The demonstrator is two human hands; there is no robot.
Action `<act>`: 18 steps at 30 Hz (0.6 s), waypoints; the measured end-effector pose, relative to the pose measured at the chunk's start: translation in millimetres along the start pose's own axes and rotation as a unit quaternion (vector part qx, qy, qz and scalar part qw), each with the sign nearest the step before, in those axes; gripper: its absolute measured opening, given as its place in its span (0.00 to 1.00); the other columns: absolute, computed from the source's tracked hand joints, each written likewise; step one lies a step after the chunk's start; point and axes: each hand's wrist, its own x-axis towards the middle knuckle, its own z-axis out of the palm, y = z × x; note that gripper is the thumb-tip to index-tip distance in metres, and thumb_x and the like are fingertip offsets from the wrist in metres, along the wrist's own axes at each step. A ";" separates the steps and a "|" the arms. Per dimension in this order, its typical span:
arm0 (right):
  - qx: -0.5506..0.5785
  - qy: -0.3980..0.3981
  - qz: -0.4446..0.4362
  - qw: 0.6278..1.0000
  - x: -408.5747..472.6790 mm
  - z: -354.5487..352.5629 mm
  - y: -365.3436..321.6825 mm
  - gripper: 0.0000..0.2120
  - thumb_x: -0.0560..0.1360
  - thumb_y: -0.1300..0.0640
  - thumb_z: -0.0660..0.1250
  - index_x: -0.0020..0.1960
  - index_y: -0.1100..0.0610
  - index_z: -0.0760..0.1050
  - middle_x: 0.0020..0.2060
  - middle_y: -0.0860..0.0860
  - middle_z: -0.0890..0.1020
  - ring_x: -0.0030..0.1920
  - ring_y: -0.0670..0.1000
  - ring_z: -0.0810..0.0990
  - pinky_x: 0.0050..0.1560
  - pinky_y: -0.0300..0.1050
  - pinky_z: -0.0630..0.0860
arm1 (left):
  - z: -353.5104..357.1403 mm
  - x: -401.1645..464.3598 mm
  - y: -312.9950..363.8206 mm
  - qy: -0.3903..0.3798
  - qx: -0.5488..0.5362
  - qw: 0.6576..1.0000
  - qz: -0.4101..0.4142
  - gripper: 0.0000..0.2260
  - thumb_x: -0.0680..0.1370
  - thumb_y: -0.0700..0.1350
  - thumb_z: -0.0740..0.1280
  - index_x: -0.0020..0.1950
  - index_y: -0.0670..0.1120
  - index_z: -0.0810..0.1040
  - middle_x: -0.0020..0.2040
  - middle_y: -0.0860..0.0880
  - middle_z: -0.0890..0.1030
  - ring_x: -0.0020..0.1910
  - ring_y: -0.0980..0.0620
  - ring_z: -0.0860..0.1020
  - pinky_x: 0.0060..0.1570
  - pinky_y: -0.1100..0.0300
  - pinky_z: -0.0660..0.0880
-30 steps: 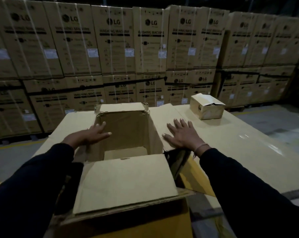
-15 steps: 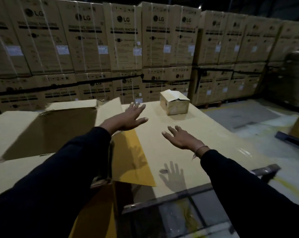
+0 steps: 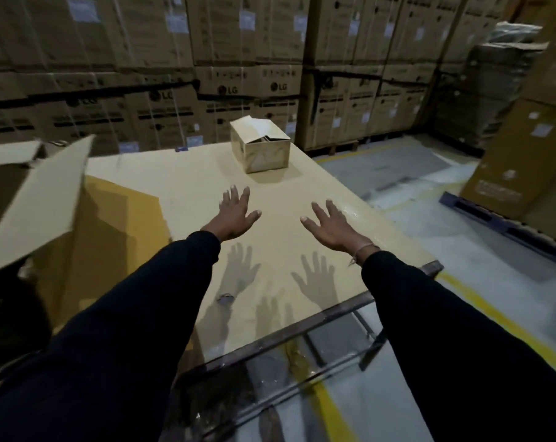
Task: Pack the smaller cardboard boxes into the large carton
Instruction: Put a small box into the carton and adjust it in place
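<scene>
A small cardboard box (image 3: 260, 147) with loosely folded top flaps stands at the far end of the cardboard-covered table (image 3: 187, 183). The large carton (image 3: 37, 199) is at the left edge of the head view, its flaps raised; its inside is hidden. My left hand (image 3: 235, 215) and my right hand (image 3: 332, 229) hover above the table with fingers spread, both empty, side by side and well short of the small box. Their shadows fall on the table below them.
A wall of stacked LG washing machine cartons (image 3: 248, 59) rises behind the table. The table's metal frame edge (image 3: 302, 333) runs near me. On the right, a tall carton (image 3: 522, 154) stands on a blue pallet (image 3: 500, 221); yellow floor lines (image 3: 493, 323) cross the concrete.
My view has swung right, away from the large carton. Both hands left the carton's flaps and moved out over the table toward the small box, staying empty with fingers spread.
</scene>
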 end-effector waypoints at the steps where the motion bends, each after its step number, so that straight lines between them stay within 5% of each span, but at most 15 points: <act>1: -0.001 0.000 0.000 1.000 14.2 -0.5 7.8 0.38 0.82 0.29 0.49 0.86 0.46 0.45 0.85 0.54 0.40 0.84 0.62 0.41 0.81 0.65 0.46 | 7.6 17.1 -1.4 0.002 -0.012 1.000 0.000 0.34 0.86 0.56 0.55 0.84 0.45 0.40 0.82 0.38 0.36 0.81 0.37 0.35 0.79 0.42 0.41; 18: 0.023 -0.043 -0.028 0.998 289.2 -13.8 76.6 0.34 0.85 0.37 0.54 0.86 0.50 0.51 0.85 0.56 0.44 0.84 0.58 0.42 0.82 0.53 0.42 | 60.5 278.8 -68.7 -0.016 -0.120 0.990 -0.068 0.34 0.87 0.54 0.55 0.84 0.45 0.39 0.82 0.39 0.34 0.81 0.38 0.35 0.79 0.42 0.40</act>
